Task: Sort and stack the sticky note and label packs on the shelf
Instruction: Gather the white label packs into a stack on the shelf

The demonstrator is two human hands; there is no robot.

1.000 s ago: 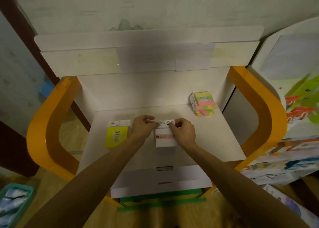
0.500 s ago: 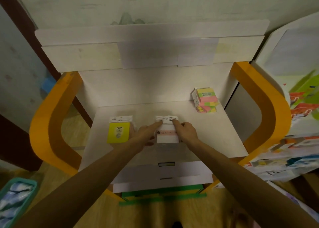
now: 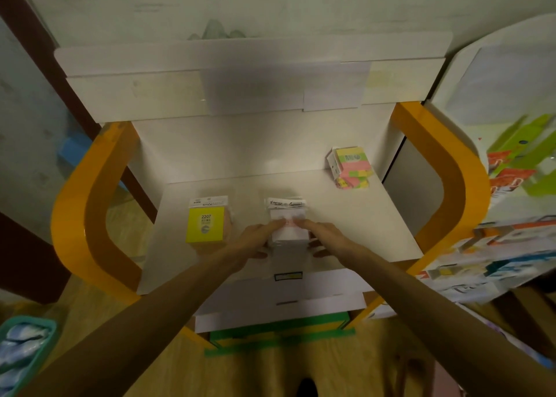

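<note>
While the shelf [image 3: 355,216] fills most of the view, a white board set between two curved orange side panels [image 3: 87,204] with a white back wall, the things on it are few and small. Around it show a pale wall, a wooden floor, a printed display stand [image 3: 508,204] to the right and a teal basket [image 3: 24,351] at the lower left.

Both forearms reach in from below. The left hand [image 3: 255,240] and the right hand [image 3: 323,237] meet over the white label pack [image 3: 287,222], which lies flat at the middle of the shelf near its front edge. The fingers are stretched out nearly straight, their tips resting on top of the pack while the thumbs lie low at its sides; neither hand is curled round it, so they seem to be pressing or squaring it, not lifting.

A yellow sticky note pack [image 3: 205,223] lies flat just beside the left hand, apart from the white one. A multicoloured pack stack [image 3: 350,168] sits well apart in the back right corner.

By my judgement the label pack is light and thin, sleeved in clear film that is likely slippery and will bend if picked up by one end. The printed header strip at its far end is a poor hold; pinching both long edges, thumbs beneath, should keep it flat. The smooth board would let it slide easily, so nudging it into line needs only a gentle push.
</note>
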